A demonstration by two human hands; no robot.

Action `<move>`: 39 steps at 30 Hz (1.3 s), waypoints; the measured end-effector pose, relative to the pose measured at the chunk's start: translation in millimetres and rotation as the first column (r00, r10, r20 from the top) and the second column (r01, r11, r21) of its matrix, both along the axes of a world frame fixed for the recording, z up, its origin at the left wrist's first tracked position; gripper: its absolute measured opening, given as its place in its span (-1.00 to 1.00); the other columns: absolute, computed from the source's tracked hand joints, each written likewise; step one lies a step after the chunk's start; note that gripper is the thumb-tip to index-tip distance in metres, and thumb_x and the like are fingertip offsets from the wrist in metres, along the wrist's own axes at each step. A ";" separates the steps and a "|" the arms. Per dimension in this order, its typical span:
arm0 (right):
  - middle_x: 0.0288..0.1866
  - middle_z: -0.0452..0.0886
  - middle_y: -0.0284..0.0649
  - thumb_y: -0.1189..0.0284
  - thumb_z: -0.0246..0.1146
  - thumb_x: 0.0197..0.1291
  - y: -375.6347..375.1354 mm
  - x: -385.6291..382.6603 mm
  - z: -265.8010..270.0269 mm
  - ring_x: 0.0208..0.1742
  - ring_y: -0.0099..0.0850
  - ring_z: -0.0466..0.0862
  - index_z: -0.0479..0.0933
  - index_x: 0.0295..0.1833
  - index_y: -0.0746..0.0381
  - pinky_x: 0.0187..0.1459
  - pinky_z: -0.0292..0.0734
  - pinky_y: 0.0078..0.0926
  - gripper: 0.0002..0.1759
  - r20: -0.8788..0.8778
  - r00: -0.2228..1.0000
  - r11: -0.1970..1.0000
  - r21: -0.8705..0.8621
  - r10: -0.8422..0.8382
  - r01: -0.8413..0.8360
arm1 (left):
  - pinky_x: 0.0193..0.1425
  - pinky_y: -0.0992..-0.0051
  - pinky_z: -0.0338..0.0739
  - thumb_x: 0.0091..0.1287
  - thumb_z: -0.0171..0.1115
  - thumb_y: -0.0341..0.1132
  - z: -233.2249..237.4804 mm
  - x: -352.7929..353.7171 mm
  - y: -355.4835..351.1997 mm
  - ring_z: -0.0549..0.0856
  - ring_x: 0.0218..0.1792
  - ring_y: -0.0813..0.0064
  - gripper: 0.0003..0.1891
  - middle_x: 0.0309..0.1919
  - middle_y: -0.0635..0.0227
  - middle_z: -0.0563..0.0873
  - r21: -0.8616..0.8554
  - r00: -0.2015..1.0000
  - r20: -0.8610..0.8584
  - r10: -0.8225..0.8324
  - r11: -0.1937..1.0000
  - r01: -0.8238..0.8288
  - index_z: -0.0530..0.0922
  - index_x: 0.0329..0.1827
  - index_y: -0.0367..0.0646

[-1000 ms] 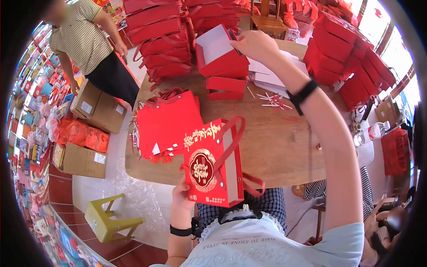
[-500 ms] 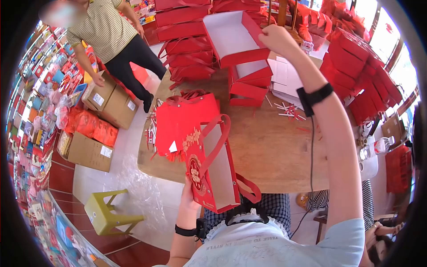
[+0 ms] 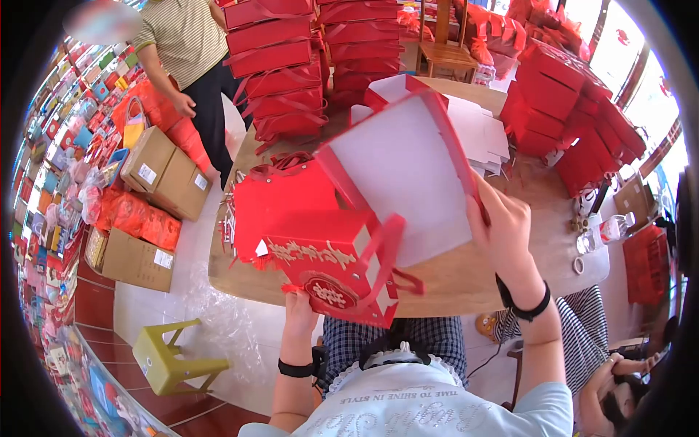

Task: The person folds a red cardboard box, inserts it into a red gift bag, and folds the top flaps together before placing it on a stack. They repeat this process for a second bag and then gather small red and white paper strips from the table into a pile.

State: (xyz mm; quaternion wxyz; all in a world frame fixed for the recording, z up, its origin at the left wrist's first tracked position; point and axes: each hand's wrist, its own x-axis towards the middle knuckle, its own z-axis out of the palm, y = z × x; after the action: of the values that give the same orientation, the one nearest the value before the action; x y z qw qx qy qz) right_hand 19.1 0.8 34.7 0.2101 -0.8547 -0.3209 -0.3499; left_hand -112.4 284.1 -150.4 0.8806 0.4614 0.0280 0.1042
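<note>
My left hand (image 3: pixel 300 304) is closed on the lower left corner of a red gift box (image 3: pixel 300 251) with gold lettering and ribbon handles, held tilted at the table's near edge. Gripped at its right edge by my right hand (image 3: pixel 506 218) is a shallow red box tray (image 3: pixel 415 171), its white inside facing me. The tray is raised over the table, and its lower left part overlaps the gift box in this view. Flat red box covers (image 3: pixel 273 207) with ribbons lie on the table just beyond the gift box.
Tall stacks of red boxes (image 3: pixel 273 62) stand at the wooden table's (image 3: pixel 451 288) far side. White cards (image 3: pixel 477 131) lie far right, near piled red boxes (image 3: pixel 542 102). A green stool (image 3: pixel 171 357), cartons (image 3: pixel 138 258) and a standing person (image 3: pixel 182 44) are to the left.
My right hand has come back from the far stack, bringing the red tray toward me. The gift box in my left hand has turned, its lettered side now facing me more.
</note>
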 end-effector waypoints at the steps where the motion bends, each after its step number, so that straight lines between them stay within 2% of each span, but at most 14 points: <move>1: -0.57 0.55 -0.26 0.57 0.22 -0.04 -6.6 -7.3 -1.3 -0.70 -0.42 0.48 0.51 0.07 0.26 -0.61 0.38 -0.53 -0.56 -0.003 1.000 0.999 0.037 -0.018 0.018 | 0.14 0.25 0.50 0.08 0.22 0.16 2.4 3.3 -3.0 0.54 0.08 0.32 -0.24 0.08 0.29 0.52 -0.008 0.999 -0.007 0.050 0.999 -0.050 0.28 0.21 -0.18; 3: -0.52 0.58 -0.24 0.61 0.22 -0.07 -17.0 -17.1 -7.9 -0.70 -0.46 0.48 0.50 0.09 0.28 -0.60 0.38 -0.58 -0.52 -0.049 0.997 0.995 0.079 -0.060 0.064 | 0.14 0.27 0.49 0.13 0.21 0.11 6.1 11.1 -10.9 0.55 0.06 0.34 -0.31 0.06 0.29 0.52 -0.065 0.984 -0.037 0.174 0.982 -0.176 0.30 0.18 -0.21; 4: -0.52 0.58 -0.24 0.61 0.22 -0.07 -20.2 -19.0 -12.0 -0.70 -0.46 0.48 0.50 0.09 0.28 -0.60 0.38 -0.58 -0.52 -0.052 0.997 0.995 0.080 -0.060 0.064 | 0.14 0.27 0.49 0.13 0.21 0.11 5.2 13.7 -13.2 0.55 0.06 0.34 -0.31 0.06 0.29 0.52 -0.064 0.984 -0.039 0.175 0.982 -0.177 0.30 0.18 -0.21; 7: -0.54 0.58 -0.23 0.61 0.21 -0.06 -26.1 -22.6 -23.3 -0.70 -0.46 0.48 0.50 0.09 0.29 -0.60 0.38 -0.57 -0.53 -0.065 0.994 0.989 0.119 -0.083 0.090 | 0.14 0.29 0.49 0.25 0.14 0.01 4.8 22.7 -19.6 0.55 0.05 0.35 -0.43 0.04 0.30 0.53 0.024 0.956 -0.014 0.294 0.956 -0.293 0.31 0.16 -0.24; 10: -0.57 0.55 -0.22 0.61 0.20 -0.05 -28.1 -24.7 -31.2 -0.71 -0.46 0.47 0.50 0.09 0.28 -0.60 0.38 -0.58 -0.53 -0.063 0.993 0.986 0.123 -0.101 0.108 | 0.14 0.29 0.49 0.27 0.12 -0.01 -0.5 25.1 -19.3 0.55 0.04 0.35 -0.45 0.03 0.28 0.54 -0.005 0.961 0.007 0.276 0.961 -0.276 0.32 0.14 -0.26; 12: -0.59 0.52 -0.20 0.60 0.20 -0.03 -27.8 -27.6 -36.7 -0.71 -0.45 0.46 0.50 0.08 0.29 -0.60 0.37 -0.58 -0.55 -0.192 0.981 0.976 0.204 -0.040 0.079 | 0.14 0.30 0.49 0.27 0.12 0.00 3.5 27.9 -24.4 0.55 0.04 0.35 -0.45 0.03 0.27 0.54 -0.013 0.956 -0.008 0.295 0.956 -0.295 0.32 0.14 -0.27; 14: -0.59 0.52 -0.20 0.59 0.20 -0.02 -28.2 -30.7 -42.5 -0.71 -0.45 0.46 0.51 0.07 0.29 -0.60 0.37 -0.57 -0.57 -0.241 0.970 0.973 0.217 -0.021 0.075 | 0.13 0.30 0.49 0.27 0.11 0.01 5.2 28.5 -25.7 0.55 0.05 0.35 -0.44 0.03 0.27 0.54 -0.018 0.946 -0.021 0.323 0.946 -0.324 0.32 0.14 -0.28; 16: -0.60 0.51 -0.19 0.58 0.20 0.00 -28.0 -31.1 -45.2 -0.71 -0.45 0.45 0.51 0.06 0.29 -0.60 0.37 -0.57 -0.58 -0.293 0.956 0.971 0.229 -0.003 0.074 | 0.14 0.40 0.46 0.36 0.06 -0.16 3.9 26.9 -25.4 0.52 0.06 0.45 -0.46 0.09 0.34 0.49 -0.110 0.973 -0.003 0.231 0.967 -0.230 0.14 0.33 -0.13; 23: -0.58 0.51 -0.14 0.56 0.17 0.05 -28.2 -30.9 -44.7 -0.68 -0.33 0.50 0.53 0.00 0.27 -0.58 0.39 -0.49 -0.67 -0.412 0.910 0.975 0.185 -0.040 0.127 | 0.12 0.42 0.47 0.39 0.01 -0.22 12.5 24.0 -32.9 0.53 0.04 0.49 -0.50 0.08 0.35 0.50 -0.079 0.965 -0.095 0.244 0.965 -0.252 0.14 0.34 -0.12; 25: -0.58 0.52 -0.14 0.55 0.17 0.06 -27.3 -29.5 -49.0 -0.67 -0.30 0.51 0.53 -0.01 0.27 -0.58 0.40 -0.48 -0.68 -0.430 0.901 0.973 0.180 -0.056 0.147 | 0.07 0.46 0.49 0.40 0.00 -0.24 18.6 23.2 -37.5 0.55 0.00 0.50 -0.57 0.03 0.32 0.53 -0.054 0.940 -0.130 0.315 0.945 -0.324 0.22 0.28 -0.19; 26: -0.59 0.51 -0.13 0.54 0.17 0.06 -26.6 -29.4 -51.5 -0.66 -0.30 0.51 0.52 -0.02 0.27 -0.58 0.40 -0.46 -0.69 -0.436 0.898 0.973 0.174 -0.060 0.149 | 0.07 0.46 0.49 0.40 0.00 -0.24 20.8 21.4 -37.9 0.55 0.00 0.50 -0.57 0.03 0.32 0.53 -0.051 0.940 -0.139 0.312 0.946 -0.321 0.22 0.28 -0.19; 29: -0.59 0.50 -0.13 0.53 0.16 0.07 -27.4 -31.7 -52.7 -0.66 -0.28 0.51 0.52 -0.03 0.27 -0.57 0.39 -0.43 -0.70 -0.479 0.876 0.979 0.152 -0.049 0.138 | 0.00 0.49 0.52 0.40 0.00 -0.24 28.8 18.0 -41.5 0.58 -0.07 0.54 -0.66 -0.03 0.27 0.56 0.003 0.928 -0.212 0.307 0.950 -0.314 0.35 0.10 -0.30; 38: -0.60 0.50 -0.18 0.48 0.15 0.10 -22.3 -29.2 -58.4 -0.67 -0.29 0.51 0.51 -0.06 0.25 -0.58 0.41 -0.42 -0.74 -0.456 0.886 0.989 0.064 -0.091 0.134 | -0.01 0.52 0.51 0.39 0.03 -0.22 37.7 17.2 -52.6 0.58 -0.09 0.56 -0.69 -0.05 0.29 0.58 0.067 0.892 -0.260 0.371 0.928 -0.367 0.38 0.03 -0.27; 39: -0.60 0.51 -0.19 0.47 0.16 0.10 -22.9 -30.3 -58.5 -0.67 -0.29 0.50 0.51 -0.06 0.25 -0.58 0.42 -0.41 -0.74 -0.448 0.890 0.991 0.051 -0.087 0.122 | 0.05 0.51 0.45 0.37 0.07 -0.20 40.0 15.3 -50.9 0.54 -0.04 0.55 -0.61 -0.02 0.29 0.54 0.066 0.904 -0.262 0.337 0.941 -0.332 0.33 0.13 -0.27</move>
State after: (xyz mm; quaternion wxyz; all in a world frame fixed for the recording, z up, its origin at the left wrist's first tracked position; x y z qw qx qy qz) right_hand -11.3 -22.1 -23.8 0.2919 -0.9191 -0.2042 -0.1686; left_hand -97.1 233.2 -110.5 0.8330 0.4684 0.2249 0.1902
